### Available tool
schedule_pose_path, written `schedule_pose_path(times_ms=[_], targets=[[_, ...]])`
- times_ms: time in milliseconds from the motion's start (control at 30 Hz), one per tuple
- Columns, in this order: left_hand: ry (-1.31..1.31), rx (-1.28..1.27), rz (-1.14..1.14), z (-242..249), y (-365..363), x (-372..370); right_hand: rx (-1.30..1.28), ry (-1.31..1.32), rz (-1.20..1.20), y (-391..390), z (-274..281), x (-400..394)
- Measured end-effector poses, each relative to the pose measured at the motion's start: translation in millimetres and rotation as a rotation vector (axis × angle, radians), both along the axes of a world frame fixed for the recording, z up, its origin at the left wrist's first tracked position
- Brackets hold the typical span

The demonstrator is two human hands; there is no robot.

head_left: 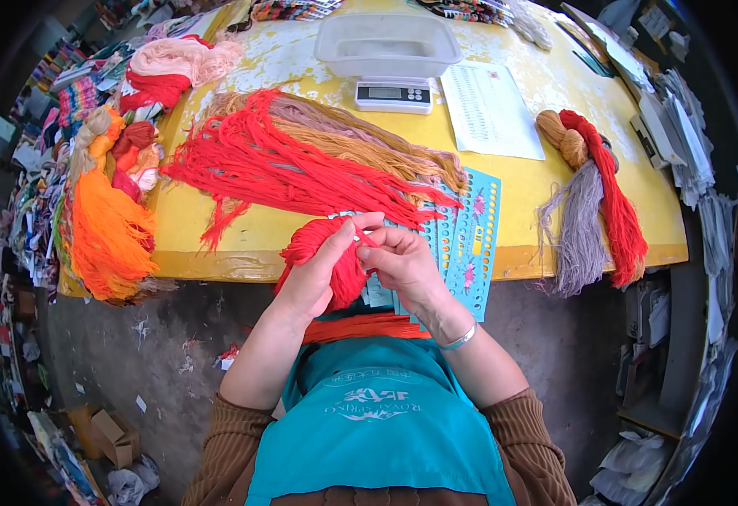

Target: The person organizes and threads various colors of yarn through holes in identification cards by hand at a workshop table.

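Note:
A bundle of red yarn is in my left hand, whose fingers wrap round it at the table's front edge. My right hand meets it at the bundle's right side, thumb and fingers pinched on the red yarn. A small white bit shows between the fingertips, too small to name. Under and beside my hands lie several turquoise punched cards with holes along their edges and pink flower prints. Just beyond stretch long red strands over tan and mauve strands. Orange-red strands lie across my lap.
A digital scale carries a clear plastic tub. Right of it lies a printed sheet. Orange yarn hangs over the left edge, grey yarn over the front right. A cardboard box stands on the floor.

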State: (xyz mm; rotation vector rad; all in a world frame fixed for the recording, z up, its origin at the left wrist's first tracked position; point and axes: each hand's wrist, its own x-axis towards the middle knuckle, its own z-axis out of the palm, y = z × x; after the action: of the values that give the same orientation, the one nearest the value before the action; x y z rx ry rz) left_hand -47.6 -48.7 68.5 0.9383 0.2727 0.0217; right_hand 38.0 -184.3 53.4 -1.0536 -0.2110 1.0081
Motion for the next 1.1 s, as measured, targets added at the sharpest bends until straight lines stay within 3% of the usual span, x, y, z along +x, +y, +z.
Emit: schedule_pose_path(times_ms=[633, 700, 833, 900, 933, 967, 1033, 1100], targets=[[-0.02, 0.088, 0.113, -2.3, 5.5, 0.8, 0.085, -0.033, -0.19, -3.8, -3.3, 0.4], [-0.012, -0.035, 0.074, -2.9, 6.9, 1.1, 0.139, 0.074, -0.18, -4.4, -3.5, 1.8], [-0.045, -0.014, 0.03, 1.4, 10.9, -1.4, 0.245, 0.337, -0.151, -8.6, 8.6, 7.5], [-0.013, 0.114, 0.028, 11.1, 14.0, -2.8, 0.175, 0.238, 0.144, -14.3, 13.9, 16.5], [0.125, 0.171, 0.047, 20.7, 15.2, -6.9, -0.045, -0.039, 0.178, -15.2, 21.0, 17.4], [0.127, 0.237, -0.004, 21.1, 21.8, -9.1, -0.046, -0.039, 0.179, -16.4, 18.9, 21.3], [0.101, 0.278, -0.129, -4.1, 54.2, -23.6, -0.167, -0.745, 0.137, -22.8, 12.7, 33.0], [-0.203, 0.036, -0.044, -11.2, 79.3, -42.8, 0.049, -0.527, 0.02, -23.1, 24.1, 39.6]])
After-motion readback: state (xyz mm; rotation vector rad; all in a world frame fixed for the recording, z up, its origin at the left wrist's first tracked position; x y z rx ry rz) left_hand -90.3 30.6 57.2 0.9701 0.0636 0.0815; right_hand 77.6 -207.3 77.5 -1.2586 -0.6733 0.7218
